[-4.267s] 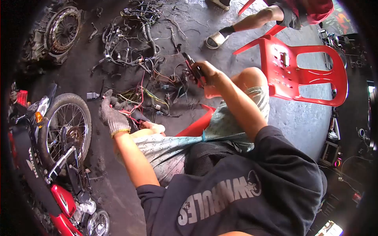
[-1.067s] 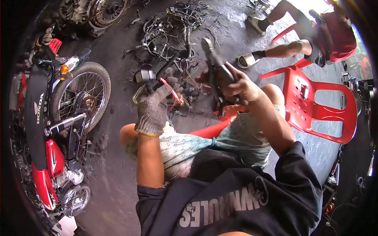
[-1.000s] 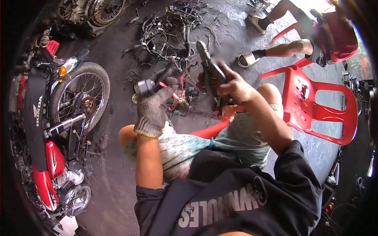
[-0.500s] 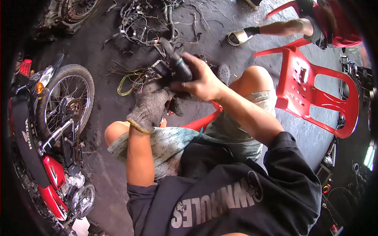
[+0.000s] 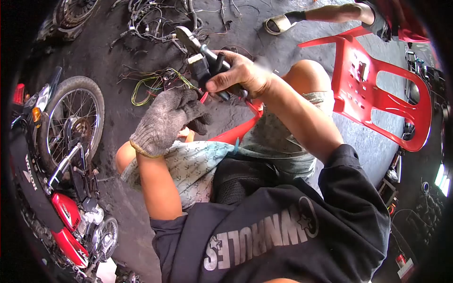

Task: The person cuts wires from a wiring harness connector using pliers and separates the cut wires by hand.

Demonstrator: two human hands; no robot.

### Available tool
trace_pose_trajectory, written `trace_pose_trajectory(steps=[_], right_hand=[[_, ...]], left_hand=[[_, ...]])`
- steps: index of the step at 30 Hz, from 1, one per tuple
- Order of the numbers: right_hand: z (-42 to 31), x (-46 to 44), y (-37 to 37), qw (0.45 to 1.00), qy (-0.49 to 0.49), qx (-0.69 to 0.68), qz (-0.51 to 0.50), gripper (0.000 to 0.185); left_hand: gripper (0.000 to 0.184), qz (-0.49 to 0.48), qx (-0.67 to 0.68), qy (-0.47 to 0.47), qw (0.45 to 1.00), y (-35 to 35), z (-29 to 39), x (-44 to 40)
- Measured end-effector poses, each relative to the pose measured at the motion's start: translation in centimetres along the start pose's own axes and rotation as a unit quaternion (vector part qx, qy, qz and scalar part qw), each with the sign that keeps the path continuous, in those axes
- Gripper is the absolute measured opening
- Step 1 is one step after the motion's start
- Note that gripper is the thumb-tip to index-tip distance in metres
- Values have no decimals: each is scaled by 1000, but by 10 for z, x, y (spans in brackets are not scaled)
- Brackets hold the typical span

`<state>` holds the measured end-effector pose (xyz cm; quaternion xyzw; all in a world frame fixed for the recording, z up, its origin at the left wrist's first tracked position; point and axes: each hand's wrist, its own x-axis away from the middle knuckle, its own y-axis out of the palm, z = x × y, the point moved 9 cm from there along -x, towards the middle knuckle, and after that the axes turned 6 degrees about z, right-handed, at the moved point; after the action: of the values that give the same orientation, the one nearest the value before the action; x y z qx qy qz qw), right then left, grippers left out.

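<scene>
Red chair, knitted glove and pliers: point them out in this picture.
Red chair (image 5: 373, 96), head view, where backrest meets seat.
Knitted glove (image 5: 163, 118), head view, back of the glove.
Pliers (image 5: 189, 40), head view, the metal head.

Fisheye distortion bent the view, its edges falling to black. Daylight washed the grey concrete floor (image 5: 292, 46) pale at upper right; the left side was dimmer.

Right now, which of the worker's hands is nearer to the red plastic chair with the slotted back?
Right. The bare right hand, gripping metal pliers, is nearer, across a gap from the red plastic chair. The grey-gloved left hand is on the right hand's far side.
</scene>
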<state>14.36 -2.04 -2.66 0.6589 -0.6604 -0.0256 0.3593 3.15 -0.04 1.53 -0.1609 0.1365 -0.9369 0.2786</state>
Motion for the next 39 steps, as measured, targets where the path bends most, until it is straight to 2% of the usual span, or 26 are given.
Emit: trace_pose_trajectory(steps=[1, 2, 4, 5, 7, 11, 12, 13, 17, 19, 20, 22, 24, 28, 30, 31, 32, 34, 35, 36, 38, 39], right_hand=[[-1, -2, -2, 1000, -9, -1, -3, 56], [-2, -4, -2, 1000, -17, -3, -7, 54], [-4, -1, -5, 1000, 1, -18, 0, 51], [-3, -3, -8, 1000, 8, -6, 13, 48], [-7, -4, -7, 1000, -3, 11, 25, 45], [-1, -10, -17, 997, 19, 29, 62, 39], [3, -11, -20, 996, 29, 22, 79, 38], [0, -11, -18, 994, -3, 37, 99, 38], [-1, -11, -12, 995, 4, 57, 76, 35], [2, -18, -24, 990, -31, 36, 133, 31], [4, -21, -26, 990, -31, 35, 133, 31], [7, -23, -39, 982, -14, -9, 186, 31], [16, -31, -46, 982, -3, -17, 187, 32], [18, -37, -59, 964, -54, 55, 253, 40], [14, -34, -57, 953, -82, 113, 268, 36], [15, -35, -55, 958, -76, 102, 258, 38], [14, -33, -55, 958, -76, 101, 259, 38], [15, -31, -51, 969, -50, 77, 230, 50], [18, -32, -51, 969, -50, 77, 230, 50], [18, -34, -51, 965, -69, 89, 236, 50], [17, -36, -54, 961, -88, 100, 243, 50], [22, -38, -55, 967, -60, 84, 231, 50]], left_hand=[[20, 11, 54, -44, 997, 0, -5, 1], [20, 11, 54, -43, 998, 2, -9, 1], [20, 57, -51, 78, 994, -2, 2, 2], [20, 57, -52, 79, 994, -2, 3, 2], [21, 58, 74, -76, 993, -1, -20, 2], [25, 58, 49, -127, 989, -4, -37, 1], [25, 89, 54, -136, 985, -7, -51, 0], [24, 120, 58, -145, 980, -11, -54, 0], [22, 138, -32, -182, 973, -15, -49, -2], [23, 176, -172, -85, 965, -22, -26, -7], [23, 176, -173, -85, 965, -21, -30, -8], [20, 247, -268, 34, 931, -25, -11, -12], [21, 254, -257, 43, 931, -24, -7, -14], [26, 271, -242, 60, 930, -20, -2, -13], [23, 291, -142, -19, 946, -24, -17, -14], [23, 289, -142, -19, 946, -23, -14, -15], [21, 247, -111, -63, 961, -18, -19, -21], [18, 160, -46, -150, 975, -5, -29, -28], [20, 152, 19, -163, 975, 3, -38, -28], [20, 152, 19, -164, 975, 6, -44, -29], [22, 178, -153, -49, 971, 1, -34, -34], [22, 216, -152, 2, 964, -1, -41, -33]])
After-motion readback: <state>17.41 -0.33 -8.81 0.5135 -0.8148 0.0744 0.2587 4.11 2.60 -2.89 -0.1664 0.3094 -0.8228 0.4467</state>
